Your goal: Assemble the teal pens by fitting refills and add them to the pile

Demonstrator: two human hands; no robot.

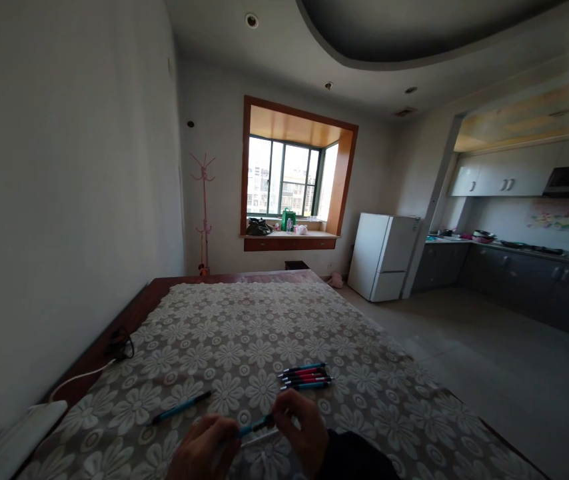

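From head height, the patterned tablecloth (204, 340) is viewed from close above, while the window (292, 175) is faced from farther away.

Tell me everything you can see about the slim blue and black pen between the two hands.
The slim blue and black pen looks plastic, blue toward the left hand and dark toward the right hand. Both hands hold it, hiding its ends; whether it is whole or in parts is unclear. It slants slightly, its right end farther away, over the grey and white floral cloth.
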